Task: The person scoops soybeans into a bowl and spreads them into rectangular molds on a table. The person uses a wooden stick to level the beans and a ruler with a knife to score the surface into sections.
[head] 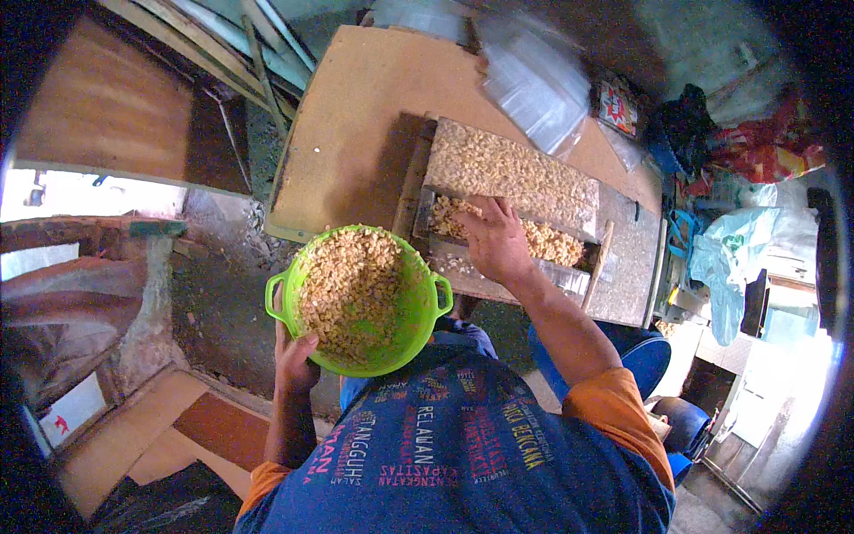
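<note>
My left hand [298,357] grips a light-green plastic basin [427,330] by its left rim, thumb over the edge. Pale soybean-like pieces [350,280] fill much of the tilted basin, leaving its right inner wall bare. Over the wooden worktable [353,100], my right hand [497,243] touches loose beans [554,243] with its fingers apart. Those beans lie in a long strip on clear plastic film [567,275], between wooden side bars. Just beyond the strip is a flat, bean-filled clear plastic sheet or bag [514,160]. Whether beans sit under my right palm is hidden.
Clear plastic bags [534,87] lie at the table's far side beside a printed packet [617,107]. A thin wooden stick [598,263] borders the strip's right end. Blue drums [630,347] stand below right; thin plastic bags [727,260] hang beyond. Wooden planks [220,53] lean upper left.
</note>
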`<state>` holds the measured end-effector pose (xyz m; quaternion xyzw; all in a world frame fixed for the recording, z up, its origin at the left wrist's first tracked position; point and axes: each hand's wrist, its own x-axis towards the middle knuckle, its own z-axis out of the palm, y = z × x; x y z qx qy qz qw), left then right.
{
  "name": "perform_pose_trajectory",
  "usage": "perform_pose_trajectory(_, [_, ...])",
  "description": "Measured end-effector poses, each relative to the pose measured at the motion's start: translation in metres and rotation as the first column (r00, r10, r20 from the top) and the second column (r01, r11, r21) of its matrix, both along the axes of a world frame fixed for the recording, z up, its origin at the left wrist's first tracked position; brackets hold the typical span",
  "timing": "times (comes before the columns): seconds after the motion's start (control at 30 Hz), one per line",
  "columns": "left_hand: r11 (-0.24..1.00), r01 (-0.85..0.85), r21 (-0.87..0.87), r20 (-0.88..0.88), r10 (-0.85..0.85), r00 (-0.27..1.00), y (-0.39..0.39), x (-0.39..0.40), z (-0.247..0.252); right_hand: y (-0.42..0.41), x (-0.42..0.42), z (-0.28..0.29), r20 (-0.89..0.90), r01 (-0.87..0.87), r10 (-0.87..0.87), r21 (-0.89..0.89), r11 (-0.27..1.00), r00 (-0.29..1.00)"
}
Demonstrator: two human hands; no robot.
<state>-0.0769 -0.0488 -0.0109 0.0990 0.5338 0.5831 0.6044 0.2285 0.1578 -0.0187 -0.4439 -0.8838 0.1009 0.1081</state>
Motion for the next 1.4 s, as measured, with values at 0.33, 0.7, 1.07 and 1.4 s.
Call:
perform_pose_trajectory(0.33, [0.999, -0.054, 0.008, 0.010, 0.054, 0.999, -0.013, 0.024, 0.003, 0.006, 0.027, -0.017, 0.015, 0.195, -0.196, 0.050, 0.980, 0.980])
perform_pose_trajectory(0.7, [0.998, -0.057, -0.009, -0.050, 0.057, 0.997, -0.021, 0.075, 0.007, -0.050, 0.017, 0.013, -0.265, -0.247, 0.212, -0.110, 0.963, 0.941])
perform_pose_trajectory(1.07, [0.991, 0.116, 0.063, -0.092, -0.110, 0.990, -0.017, 0.130, 0.021, -0.108, 0.018, 0.012, 0.041, -0.296, 0.449, -0.698, 0.652, 0.893])
perform_pose_trajectory(1.4, [0.980, 0.174, 0.093, -0.034, -0.172, 0.985, -0.012, 0.170, 0.012, -0.132, 0.048, -0.022, -0.282, -0.319, 0.236, -0.937, 0.139, 0.930])
